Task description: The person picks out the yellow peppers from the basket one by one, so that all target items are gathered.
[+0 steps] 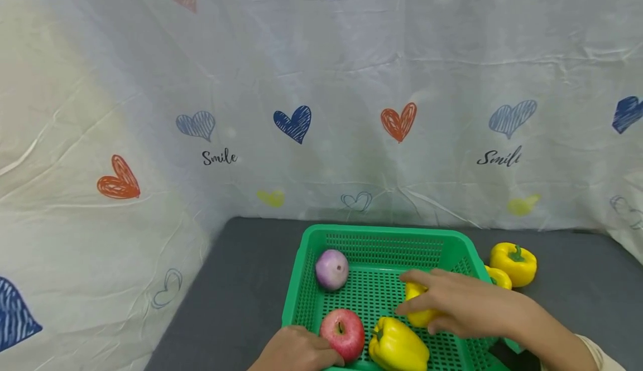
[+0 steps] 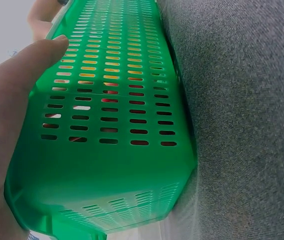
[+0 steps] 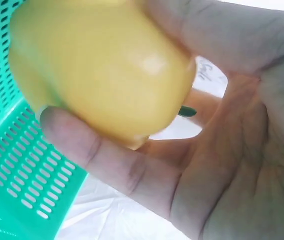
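Observation:
A green plastic basket (image 1: 387, 230) with slotted walls stands on the dark tabletop. My left hand (image 1: 300, 350) grips its near left rim, thumb (image 2: 47, 52) along the outside wall in the left wrist view and fingers over the inside. Inside the basket, my right hand (image 1: 462, 304) holds a yellow bell pepper (image 3: 102, 65) between thumb and fingers; part of the pepper is hidden behind the fingers. A second yellow bell pepper (image 1: 398, 344) lies just nearer in the basket. Close by my left fingers sits a red apple (image 1: 343, 332), and a purple onion (image 1: 331, 269) rests at the far left.
Outside the basket's right wall are two more yellow bell peppers, one (image 1: 513, 264) in plain sight and another (image 1: 499, 276) partly covered by the basket. Dark grey cloth (image 1: 241, 282) covers the table. A white curtain with printed hearts (image 1: 341, 153) hangs behind it.

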`<act>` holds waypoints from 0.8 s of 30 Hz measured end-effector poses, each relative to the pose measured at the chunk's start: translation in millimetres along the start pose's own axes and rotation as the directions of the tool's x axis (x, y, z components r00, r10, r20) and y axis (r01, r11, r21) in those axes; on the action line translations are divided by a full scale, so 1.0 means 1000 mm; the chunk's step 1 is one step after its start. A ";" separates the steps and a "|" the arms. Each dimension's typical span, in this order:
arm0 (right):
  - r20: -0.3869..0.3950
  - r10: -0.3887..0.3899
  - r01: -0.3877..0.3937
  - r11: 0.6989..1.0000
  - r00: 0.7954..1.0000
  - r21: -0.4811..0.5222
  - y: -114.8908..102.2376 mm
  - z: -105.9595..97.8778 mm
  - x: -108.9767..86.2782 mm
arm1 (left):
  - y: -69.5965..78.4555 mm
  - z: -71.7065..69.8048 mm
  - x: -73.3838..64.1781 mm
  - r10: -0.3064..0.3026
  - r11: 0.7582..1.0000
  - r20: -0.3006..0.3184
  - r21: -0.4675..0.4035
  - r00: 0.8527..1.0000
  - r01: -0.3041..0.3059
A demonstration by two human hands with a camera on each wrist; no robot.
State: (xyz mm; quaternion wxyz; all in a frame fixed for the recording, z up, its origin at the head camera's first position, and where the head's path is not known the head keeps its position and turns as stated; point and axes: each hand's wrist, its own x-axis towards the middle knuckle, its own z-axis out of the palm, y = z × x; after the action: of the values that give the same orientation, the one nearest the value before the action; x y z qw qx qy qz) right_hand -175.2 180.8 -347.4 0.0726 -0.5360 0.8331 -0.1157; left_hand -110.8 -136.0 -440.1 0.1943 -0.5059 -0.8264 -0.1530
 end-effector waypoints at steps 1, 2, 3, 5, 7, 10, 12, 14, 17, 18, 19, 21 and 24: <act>0.001 -0.006 0.006 1.000 1.000 0.003 0.000 -0.001 -0.001 | 0.000 0.000 0.000 -0.006 1.000 0.004 0.002 1.000 0.006; -0.005 -0.014 0.014 1.000 1.000 0.006 0.000 -0.001 -0.001 | 0.001 0.000 0.000 -0.013 1.000 0.009 0.003 1.000 0.013; -0.014 -0.019 0.019 1.000 1.000 0.011 0.000 -0.001 -0.002 | 0.001 0.000 -0.001 -0.022 1.000 0.015 -0.001 1.000 0.022; -0.042 -0.036 0.036 0.999 0.998 -0.008 -0.001 -0.001 -0.004 | 0.002 -0.001 -0.001 -0.043 0.999 0.029 -0.025 0.999 0.043; -0.062 -0.039 0.038 0.999 0.997 -0.025 -0.001 -0.001 -0.006 | 0.002 -0.001 0.000 -0.043 0.999 0.028 -0.029 0.999 0.044; -0.070 -0.022 0.019 0.999 0.997 -0.035 0.000 -0.001 -0.010 | 0.001 -0.002 0.002 -0.025 0.999 0.018 -0.035 1.000 0.025; -0.062 0.001 -0.003 0.999 0.998 -0.038 0.001 0.000 -0.014 | 0.000 -0.002 0.002 -0.015 1.000 0.010 -0.026 1.000 0.015; -0.059 0.023 -0.026 0.999 0.998 -0.046 0.001 0.001 -0.017 | 0.001 -0.003 0.003 -0.020 0.999 0.011 -0.038 1.000 0.021; -0.059 0.050 -0.054 0.997 0.997 -0.054 0.000 0.001 -0.020 | 0.002 -0.003 0.003 -0.035 0.998 0.015 -0.054 0.999 0.036; -0.056 0.058 -0.061 0.997 0.997 -0.054 0.000 0.001 -0.021 | 0.002 -0.002 0.002 -0.030 0.998 0.010 -0.047 0.999 0.030; -0.056 0.060 -0.063 0.997 0.997 -0.053 -0.001 0.001 -0.022 | 0.002 -0.002 0.002 -0.030 0.999 0.013 -0.041 0.999 0.031; -0.059 0.061 -0.063 0.997 0.996 -0.045 -0.002 0.001 -0.023 | 0.002 -0.001 0.001 -0.018 1.000 0.009 -0.020 1.000 0.019; -0.076 0.067 -0.071 0.996 0.995 -0.046 -0.004 -0.001 -0.027 | 0.002 0.000 0.000 -0.002 1.000 0.002 0.014 1.000 0.002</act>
State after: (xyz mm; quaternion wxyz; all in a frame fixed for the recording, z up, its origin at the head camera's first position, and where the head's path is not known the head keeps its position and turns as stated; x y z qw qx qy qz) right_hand -161.0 204.1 -345.7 0.0325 -0.5038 0.8558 -0.1129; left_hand -108.7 -135.3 -439.6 0.1968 -0.5041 -0.8281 -0.1467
